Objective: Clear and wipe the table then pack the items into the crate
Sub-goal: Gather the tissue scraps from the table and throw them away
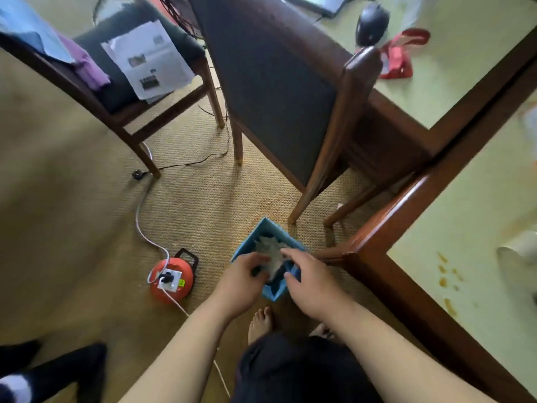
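Observation:
A blue crate point(266, 231) stands on the woven floor mat beside the table's corner. A grey cloth point(270, 248) lies crumpled inside it. My left hand point(242, 282) reaches into the crate's near side, fingers curled at the cloth and a dark item that I cannot make out. My right hand point(308, 282) rests over the crate's right rim, its fingertips touching the cloth. The table point(374, 248) has a dark wooden frame and a pale green top with brown spill stains point(446, 279) near its left edge.
A dark wooden chair point(279, 91) stands just beyond the crate, a second chair point(116, 68) with papers and cloths at far left. An orange cable reel point(172, 279) with white cord lies left of the crate. A white cup point(520, 248), red bag point(398, 56) and mouse point(372, 20) are on the tables.

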The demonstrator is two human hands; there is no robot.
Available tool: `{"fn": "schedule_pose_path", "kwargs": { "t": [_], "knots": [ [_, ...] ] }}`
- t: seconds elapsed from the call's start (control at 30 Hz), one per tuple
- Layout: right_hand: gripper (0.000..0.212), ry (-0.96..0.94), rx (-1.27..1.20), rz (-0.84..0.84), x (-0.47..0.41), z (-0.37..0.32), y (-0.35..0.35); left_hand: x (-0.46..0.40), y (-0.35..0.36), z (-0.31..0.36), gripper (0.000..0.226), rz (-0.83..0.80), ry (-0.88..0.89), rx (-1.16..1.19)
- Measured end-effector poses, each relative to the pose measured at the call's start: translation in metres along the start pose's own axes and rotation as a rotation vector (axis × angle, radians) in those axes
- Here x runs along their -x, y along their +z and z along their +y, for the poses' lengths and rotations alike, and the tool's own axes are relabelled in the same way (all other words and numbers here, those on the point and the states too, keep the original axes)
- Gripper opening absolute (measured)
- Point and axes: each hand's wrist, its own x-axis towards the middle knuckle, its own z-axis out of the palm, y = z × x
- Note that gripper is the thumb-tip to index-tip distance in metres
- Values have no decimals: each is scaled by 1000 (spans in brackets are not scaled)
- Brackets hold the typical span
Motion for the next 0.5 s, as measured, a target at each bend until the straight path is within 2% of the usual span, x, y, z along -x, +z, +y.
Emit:
{"fn": "schedule_pose_path", "kwargs": {
  "t": [0.13, 0.23, 0.37, 0.5],
  "knots": [
    [40, -186, -132, 158, 74, -48, -66, 54, -46, 80, 18, 170, 145, 38],
    [37, -261, -172, 388, 113, -62, -121, 83, -61, 146, 12, 189, 262, 76],
    [33, -201, -247, 753, 147, -40, -209, 101, -43, 239, 11, 111, 414, 56],
    [29, -33, -267, 1006, 181, 26, -299, 90, 17, 334, 9, -27, 576, -73]
  ]
}}
